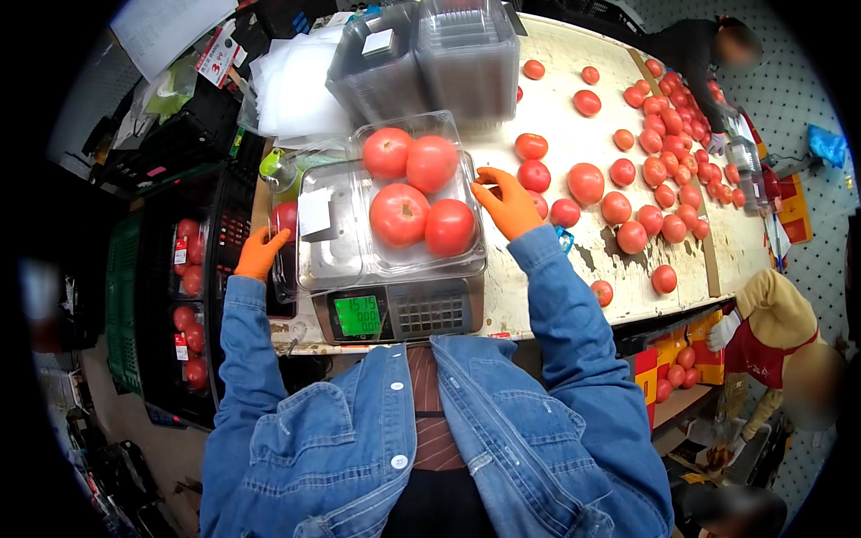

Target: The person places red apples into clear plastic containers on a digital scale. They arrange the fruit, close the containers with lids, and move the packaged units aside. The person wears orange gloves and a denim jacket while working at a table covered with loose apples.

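Observation:
On a digital scale (424,309) with a lit green display lies an unfolded clear plastic clamshell box (366,265). Several large tomatoes (399,215) sit in its right half, and a white paper slip (314,211) lies over the left half. My right hand (509,202), in an orange glove, is just right of the box, fingers curled and apart, holding nothing. At the left edge of the scale is my left hand (261,252), also gloved in orange, beside another clear box with a red tomato (286,216) in it. Whether its fingers grip that box I cannot tell.
Tall stacks of clear boxes (467,74) and white sheets (303,81) stand behind the scale. Loose tomatoes (585,183) spread over the worktable (558,282) to the right. A black crate (215,269) holds packed tomatoes at left. Two people work at the right, one reaching among tomatoes.

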